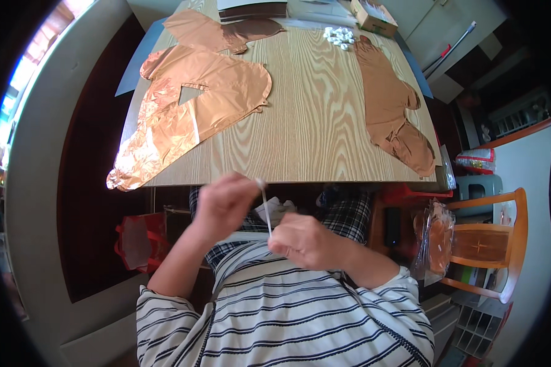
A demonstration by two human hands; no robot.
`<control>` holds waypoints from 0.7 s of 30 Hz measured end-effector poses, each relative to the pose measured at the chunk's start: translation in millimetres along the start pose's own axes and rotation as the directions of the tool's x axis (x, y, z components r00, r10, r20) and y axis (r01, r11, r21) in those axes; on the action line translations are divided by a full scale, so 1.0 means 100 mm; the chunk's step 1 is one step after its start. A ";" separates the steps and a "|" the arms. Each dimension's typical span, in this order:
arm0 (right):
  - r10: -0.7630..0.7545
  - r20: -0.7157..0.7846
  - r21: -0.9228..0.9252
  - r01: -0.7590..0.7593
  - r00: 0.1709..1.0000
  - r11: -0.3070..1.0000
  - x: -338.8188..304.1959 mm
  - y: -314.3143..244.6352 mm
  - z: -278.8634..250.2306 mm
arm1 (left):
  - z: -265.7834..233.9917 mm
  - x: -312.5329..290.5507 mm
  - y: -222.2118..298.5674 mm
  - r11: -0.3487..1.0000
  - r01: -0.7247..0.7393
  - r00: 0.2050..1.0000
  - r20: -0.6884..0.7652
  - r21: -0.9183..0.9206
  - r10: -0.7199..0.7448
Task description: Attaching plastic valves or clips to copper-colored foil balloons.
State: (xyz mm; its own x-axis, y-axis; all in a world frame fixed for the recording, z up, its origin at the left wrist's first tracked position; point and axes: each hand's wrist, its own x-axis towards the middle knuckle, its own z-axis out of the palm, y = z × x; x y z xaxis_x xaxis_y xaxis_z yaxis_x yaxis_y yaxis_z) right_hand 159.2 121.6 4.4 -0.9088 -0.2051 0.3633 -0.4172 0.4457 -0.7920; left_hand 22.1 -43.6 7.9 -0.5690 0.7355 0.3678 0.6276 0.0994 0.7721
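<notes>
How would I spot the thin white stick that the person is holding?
Start at the wooden table with the flat copper foil balloons, then drop to its near edge, where both hands meet. The white stick runs between the left hand and the right hand; it is the only thin, straight thing there.

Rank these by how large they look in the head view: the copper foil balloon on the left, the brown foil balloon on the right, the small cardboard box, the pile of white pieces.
1. Copper foil balloon
2. Brown foil balloon
3. Cardboard box
4. Pile of white pieces

The last two look close, and both lie far from the camera, so that order is unsure.
</notes>
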 end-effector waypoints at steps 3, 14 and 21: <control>0.047 -0.165 -0.040 -0.054 0.985 0.998 0.18 0.09 -0.28 | 0.21 -0.20 0.16 0.934 -0.106 0.937 0.279 -0.341 0.209; 0.139 -0.169 -0.018 -0.145 0.976 0.989 0.15 0.07 -0.23 | 0.12 -0.20 0.21 0.940 -0.131 0.976 0.128 -0.314 0.178; 0.081 -0.116 -0.054 -0.087 0.990 0.995 0.17 0.00 -0.31 | 0.17 -0.21 0.21 0.939 -0.084 0.935 0.300 -0.334 0.191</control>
State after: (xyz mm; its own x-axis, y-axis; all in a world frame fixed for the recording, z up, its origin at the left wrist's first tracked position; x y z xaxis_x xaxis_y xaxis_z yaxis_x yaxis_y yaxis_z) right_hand 143.8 144.6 26.0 -0.9334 -0.0657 0.3529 -0.3356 0.5086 -0.7929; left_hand 56.2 -45.3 8.0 -0.2527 0.9075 0.3355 0.4598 -0.1924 0.8669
